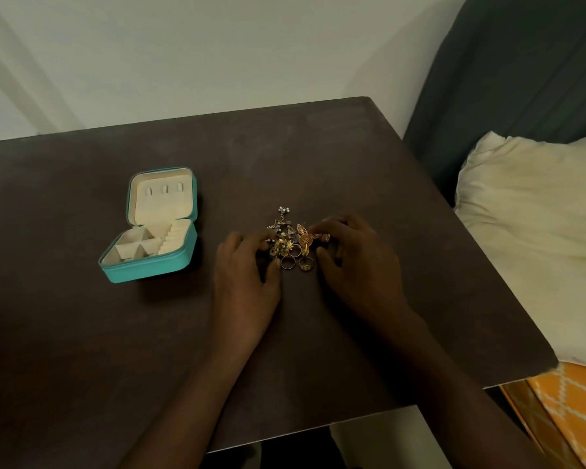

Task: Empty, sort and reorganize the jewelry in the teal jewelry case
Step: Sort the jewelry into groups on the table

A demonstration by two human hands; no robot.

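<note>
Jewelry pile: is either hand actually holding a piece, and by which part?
Right hand pinches a gold filigree piece at its right edge. Left hand touches the jewelry pile; a hold cannot be told.

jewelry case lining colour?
Cream lining inside the teal jewelry case, lid open; seen in the head view.

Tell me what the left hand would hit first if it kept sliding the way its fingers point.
Most likely the jewelry pile: the left hand points up and right, fingertips already at the pile's near-left edge. The open teal case sits off to its left, out of line.
</note>
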